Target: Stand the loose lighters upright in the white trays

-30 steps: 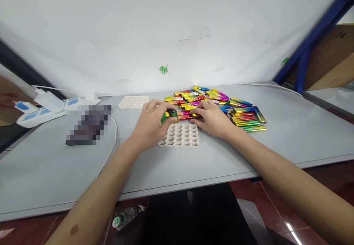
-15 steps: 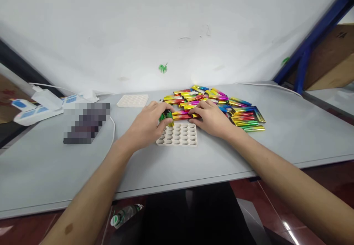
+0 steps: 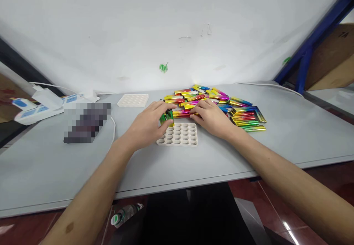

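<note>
- My left hand [image 3: 146, 125] had shifted a little to the left against the white honeycomb tray [image 3: 197, 136], and the green pieces [image 3: 170, 118] went along with it; my right hand [image 3: 212, 119] had hardly moved.
- This change was small, and as I judged it, the green pieces were being gathered or adjusted rather than put down, because they were at the far left corner of the tray and I saw none of them seated in its hollows.
- My left hand was pinching the green pieces between the thumb on the near side and the fingers on the far side; how many they were, I could not tell.
- My right hand was curved with the palm down, beyond the far right corner of the tray. Its thumb and fingers were bent close together at the edge of the shiny coloured pieces [image 3: 245, 116]; whether it gripped one, I could not tell.
- The shiny coloured pieces lay in a loose heap beyond the tray and to its right, many crossing over each other.
- The tray lay flat on the bench [image 3: 221, 160], and a second white tray [image 3: 132, 100] lay beyond it to the left.
- Both my forearms reached forward from the near side and leaned inward, one at each side of the tray.
</note>
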The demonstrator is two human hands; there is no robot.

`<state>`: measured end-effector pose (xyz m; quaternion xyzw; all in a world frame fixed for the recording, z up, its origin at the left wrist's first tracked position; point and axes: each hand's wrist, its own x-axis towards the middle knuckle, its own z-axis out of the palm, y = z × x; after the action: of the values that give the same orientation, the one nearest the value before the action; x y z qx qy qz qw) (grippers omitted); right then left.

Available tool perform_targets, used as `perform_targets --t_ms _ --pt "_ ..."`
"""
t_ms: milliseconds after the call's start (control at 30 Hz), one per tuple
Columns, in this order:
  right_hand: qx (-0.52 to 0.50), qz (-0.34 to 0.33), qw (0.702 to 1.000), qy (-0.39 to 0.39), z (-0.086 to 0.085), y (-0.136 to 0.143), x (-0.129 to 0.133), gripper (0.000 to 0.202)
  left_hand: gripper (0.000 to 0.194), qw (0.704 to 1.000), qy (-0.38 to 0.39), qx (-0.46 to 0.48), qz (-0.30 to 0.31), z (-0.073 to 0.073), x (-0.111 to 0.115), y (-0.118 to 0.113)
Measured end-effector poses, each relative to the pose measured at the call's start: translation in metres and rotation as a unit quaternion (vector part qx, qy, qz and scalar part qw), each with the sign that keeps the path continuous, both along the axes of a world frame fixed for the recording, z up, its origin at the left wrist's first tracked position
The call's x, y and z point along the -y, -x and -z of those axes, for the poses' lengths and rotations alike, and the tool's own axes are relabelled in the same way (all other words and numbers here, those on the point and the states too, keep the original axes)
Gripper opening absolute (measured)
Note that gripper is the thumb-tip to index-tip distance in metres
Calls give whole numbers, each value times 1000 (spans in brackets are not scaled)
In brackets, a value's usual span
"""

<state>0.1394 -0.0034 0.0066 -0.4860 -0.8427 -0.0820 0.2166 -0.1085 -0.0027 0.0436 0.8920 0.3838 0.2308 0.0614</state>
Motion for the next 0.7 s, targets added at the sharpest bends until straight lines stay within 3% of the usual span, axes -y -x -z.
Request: perform_targets --t_ms 167,333,533,600,700 --pt "-87 -2 996 -31 -3 2 1 20 39 999 -40 25 -13 1 0 -3" --pt "-185 -6 981 -65 -7 5 7 13 30 985 -166 47 -10 9 0 -10" --pt "-248 -79 949 -176 -14 22 23 11 29 953 -289 87 27 18 2 -24" --pt "-273 -101 941 -172 -16 27 29 10 25 951 -293 95 41 19 4 -29" --pt "-331 -124 930 -101 -18 27 33 15 10 955 -267 130 23 18 9 -31"
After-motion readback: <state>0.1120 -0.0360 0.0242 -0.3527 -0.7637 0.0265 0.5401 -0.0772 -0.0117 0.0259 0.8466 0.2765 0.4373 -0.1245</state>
